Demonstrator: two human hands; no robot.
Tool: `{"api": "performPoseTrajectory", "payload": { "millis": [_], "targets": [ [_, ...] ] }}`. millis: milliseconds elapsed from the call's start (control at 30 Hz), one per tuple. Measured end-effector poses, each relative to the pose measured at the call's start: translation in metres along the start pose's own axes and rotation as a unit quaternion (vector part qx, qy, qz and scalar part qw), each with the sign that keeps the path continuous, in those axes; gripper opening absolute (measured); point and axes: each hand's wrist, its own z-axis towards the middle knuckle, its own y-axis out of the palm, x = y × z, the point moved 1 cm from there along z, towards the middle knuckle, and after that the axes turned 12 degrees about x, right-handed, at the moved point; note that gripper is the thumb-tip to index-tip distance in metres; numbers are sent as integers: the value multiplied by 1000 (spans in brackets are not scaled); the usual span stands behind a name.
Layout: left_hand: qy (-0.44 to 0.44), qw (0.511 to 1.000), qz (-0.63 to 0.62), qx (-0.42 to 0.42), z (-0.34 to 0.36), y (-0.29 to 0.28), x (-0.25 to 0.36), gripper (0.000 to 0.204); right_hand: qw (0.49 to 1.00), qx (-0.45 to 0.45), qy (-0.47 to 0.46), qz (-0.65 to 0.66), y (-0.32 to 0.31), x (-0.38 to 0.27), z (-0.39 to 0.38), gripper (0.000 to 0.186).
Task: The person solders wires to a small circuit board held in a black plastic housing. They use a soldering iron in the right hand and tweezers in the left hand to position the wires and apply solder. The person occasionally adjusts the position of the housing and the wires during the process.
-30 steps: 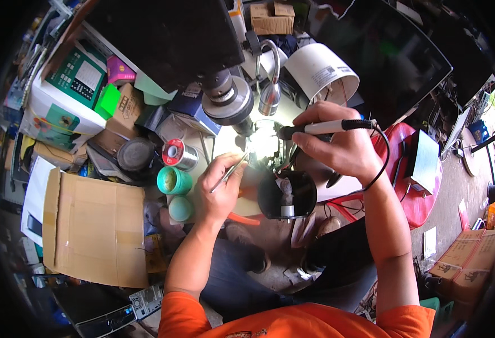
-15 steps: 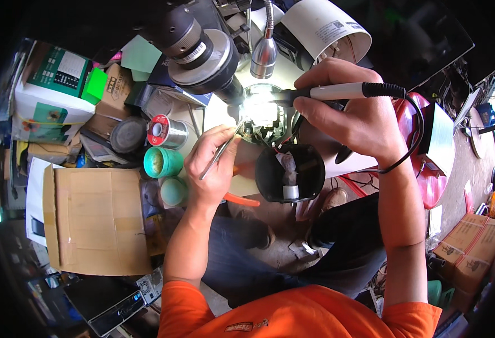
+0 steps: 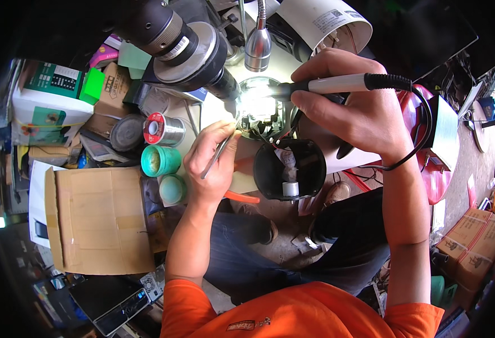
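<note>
Your right hand (image 3: 356, 115) is wrapped tight around a soldering iron (image 3: 337, 84), pen-style, grey barrel with a black collar, tip pointing toward 9 o'clock into the brightly lit open housing (image 3: 259, 110). The iron's black cord (image 3: 422, 135) loops down past your wrist at 3 o'clock. Your left hand (image 3: 211, 166) pinches tweezers (image 3: 220, 153) between thumb and fingers, tips aimed up toward 1 o'clock at the same lit spot. It's too washed out by the lamp to tell what the tips actually touch.

Just below the housing, at 6 o'clock from it, sits a round black shell (image 3: 290, 169) with a small white cylinder inside. A gooseneck lamp (image 3: 257, 45) hangs right above the work at 12 o'clock, and a big microscope head (image 3: 182, 48) sits at 11.

Out at 9 o'clock from your left hand: a solder spool (image 3: 162, 128), a green tub (image 3: 160, 161) under it, and a paler green lid (image 3: 173, 188) lower still, near your wrist. Further left, a flat brown cardboard box (image 3: 98, 217) at 8 o'clock, and a white and green box (image 3: 44, 107) with a neon green tag (image 3: 92, 84) beside it at 10. Another brown carton (image 3: 473, 239) sits on the floor at 4 o'clock.
</note>
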Motion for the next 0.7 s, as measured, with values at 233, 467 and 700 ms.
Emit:
{"api": "performPoseTrajectory", "payload": {
  "millis": [233,467,700],
  "targets": [
    [-3,1000,-3,2,1,0,0,20,1000,-10,-10,-2,0,3,-1,23],
    [-11,1000,-1,-2,-1,1,-1,21,1000,-17,16,-8,-1,2,-2,23],
    [-3,1000,-2,3,-1,2,-4,21,1000,-10,-6,-17,0,4,-2,22]
  ]
}}
